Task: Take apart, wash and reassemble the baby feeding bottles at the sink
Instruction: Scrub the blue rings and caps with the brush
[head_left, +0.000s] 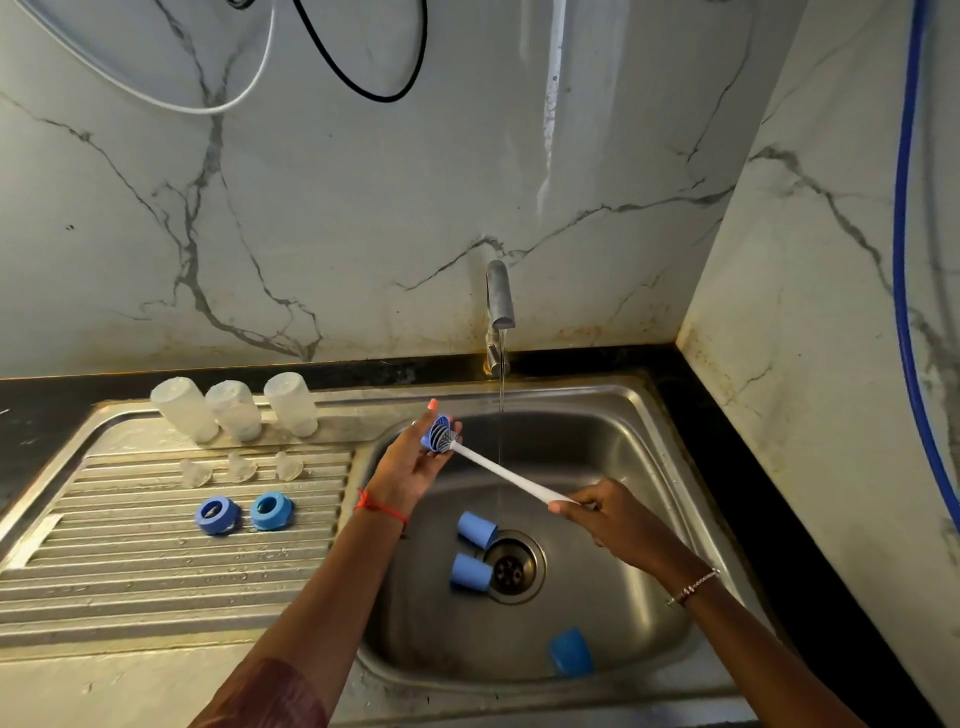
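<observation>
The left hand (415, 462) is raised over the left part of the sink basin (644, 431), with its fingers curled round a blue collar ring (432, 439) held near the fingertips. The right hand (597, 512) grasps the lower end of the bottle brush (498, 470), with thumb and fingers closed on the white handle. The handle runs up and to the left from this hand to the ring. The brush head (447, 436) sits at the ring opening and appears to be partly inside it, but the depth of entry cannot be determined from this angle. The tap (500, 296) is running, and a thin water stream (501, 405) falls into the basin just right of the ring. 3 blue caps lie in the basin: the upper cap (477, 529) and the lower cap (470, 571) lie against the left edge of the drain (511, 569), and the front cap (570, 652) lies near the front right wall. On the drainboard (156, 571), left of the basin, 2 spare collar rings (217, 514) lie side by side. 3 clear nipples (241, 466) lie in a row behind them. 3 clear bottle bodies (234, 410) stand inverted in a row on the back ledge. A red thread (379, 506) circles the left wrist, and a bracelet (693, 587) circles the right wrist.
</observation>
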